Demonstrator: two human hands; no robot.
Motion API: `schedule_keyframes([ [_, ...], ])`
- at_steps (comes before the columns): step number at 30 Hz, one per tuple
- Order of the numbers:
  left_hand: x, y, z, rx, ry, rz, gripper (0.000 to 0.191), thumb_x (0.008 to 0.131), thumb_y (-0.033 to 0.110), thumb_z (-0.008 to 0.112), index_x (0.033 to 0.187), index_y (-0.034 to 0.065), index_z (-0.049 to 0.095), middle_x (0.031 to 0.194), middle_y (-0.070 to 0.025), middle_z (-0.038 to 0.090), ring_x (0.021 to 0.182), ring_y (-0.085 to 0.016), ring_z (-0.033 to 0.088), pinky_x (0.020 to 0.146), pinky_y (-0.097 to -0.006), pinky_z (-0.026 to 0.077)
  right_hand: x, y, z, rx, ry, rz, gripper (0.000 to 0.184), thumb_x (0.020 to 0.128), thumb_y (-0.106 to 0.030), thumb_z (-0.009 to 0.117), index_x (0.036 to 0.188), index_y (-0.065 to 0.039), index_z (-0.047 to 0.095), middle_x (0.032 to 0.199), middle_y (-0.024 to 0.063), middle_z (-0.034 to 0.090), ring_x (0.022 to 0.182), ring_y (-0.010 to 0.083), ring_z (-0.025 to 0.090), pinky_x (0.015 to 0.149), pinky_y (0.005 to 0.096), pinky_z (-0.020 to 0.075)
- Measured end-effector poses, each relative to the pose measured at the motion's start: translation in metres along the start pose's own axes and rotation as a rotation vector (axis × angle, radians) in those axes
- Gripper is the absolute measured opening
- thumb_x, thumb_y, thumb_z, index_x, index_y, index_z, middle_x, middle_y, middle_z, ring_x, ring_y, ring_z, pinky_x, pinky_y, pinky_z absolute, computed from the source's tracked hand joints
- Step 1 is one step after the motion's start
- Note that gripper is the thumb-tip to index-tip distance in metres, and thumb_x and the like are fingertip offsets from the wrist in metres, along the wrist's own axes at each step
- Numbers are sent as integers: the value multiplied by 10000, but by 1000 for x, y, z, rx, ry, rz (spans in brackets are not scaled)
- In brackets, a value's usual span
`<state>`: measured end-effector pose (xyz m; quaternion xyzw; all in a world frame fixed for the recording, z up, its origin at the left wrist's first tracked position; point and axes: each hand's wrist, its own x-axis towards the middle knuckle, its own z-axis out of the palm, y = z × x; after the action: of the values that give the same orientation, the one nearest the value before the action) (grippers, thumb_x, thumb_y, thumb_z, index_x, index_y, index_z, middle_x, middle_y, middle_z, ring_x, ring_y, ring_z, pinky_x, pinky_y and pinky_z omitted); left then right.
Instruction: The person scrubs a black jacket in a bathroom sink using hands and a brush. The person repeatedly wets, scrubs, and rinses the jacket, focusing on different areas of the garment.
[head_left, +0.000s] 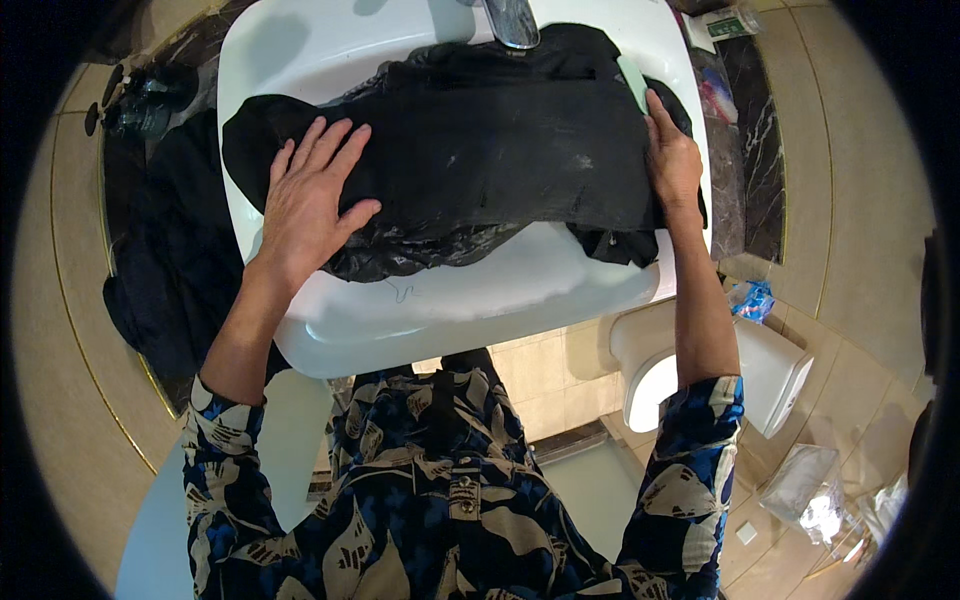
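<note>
A wet black garment (487, 142) lies spread across the white washbasin (450, 311), with faint whitish marks on its flat upper face. My left hand (311, 187) rests palm down on the garment's left part, its fingers apart and holding nothing. At the right end, my right hand (673, 161) grips a slim pale green object (632, 84), which may be a soap bar or a brush; the fingers hide part of it. The folds below the flat panel look crumpled and shiny with water. Above the cloth projects the chrome faucet (513, 24).
Dark clothing (180, 247) hangs over the marble counter left of the basin, near a dark bottle (142, 112). Plastic packets (716, 94) lie on the right counter. A white toilet (652, 386) stands below right, with a blue packet (752, 301) on top.
</note>
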<state>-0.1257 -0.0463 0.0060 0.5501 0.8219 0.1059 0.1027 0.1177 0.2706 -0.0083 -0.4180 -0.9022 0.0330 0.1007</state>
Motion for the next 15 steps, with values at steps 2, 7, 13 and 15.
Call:
schedule_keyframes([
  [2, 7, 0, 4, -18, -5, 25, 710, 735, 255, 727, 1365, 116, 432, 1404, -117, 409, 1341, -308, 313, 1104, -481, 212, 0, 18, -15, 140, 55, 5, 349, 925, -328, 533, 1270, -276, 555, 805, 203, 657, 741, 344, 655, 675, 420, 512],
  [7, 1, -1, -1, -11, -25, -24, 707, 734, 257, 727, 1359, 97, 437, 1406, -103, 408, 1349, -289, 304, 1113, -471, 206, -48, -61, -66, 410, -19, -327, 544, 833, -44, 628, 1332, -216, 498, 774, 98, 662, 605, 195, 629, 542, 318, 534],
  [13, 6, -3, 2, -10, -72, -38, 694, 742, 238, 713, 1361, 84, 437, 1440, -96, 374, 1374, -269, 275, 1123, -454, 183, -84, -146, -14, 20, -187, -674, 757, 721, 31, 596, 1402, -240, 405, 725, 114, 552, 485, 185, 558, 409, 318, 465],
  [15, 4, -6, 4, -35, -52, -28, 684, 750, 252, 710, 1357, 82, 442, 1441, -94, 377, 1374, -269, 276, 1121, -455, 192, -74, -129, -23, -184, -287, -668, 766, 733, 15, 592, 1413, -267, 380, 719, 112, 548, 487, 187, 559, 412, 334, 462],
])
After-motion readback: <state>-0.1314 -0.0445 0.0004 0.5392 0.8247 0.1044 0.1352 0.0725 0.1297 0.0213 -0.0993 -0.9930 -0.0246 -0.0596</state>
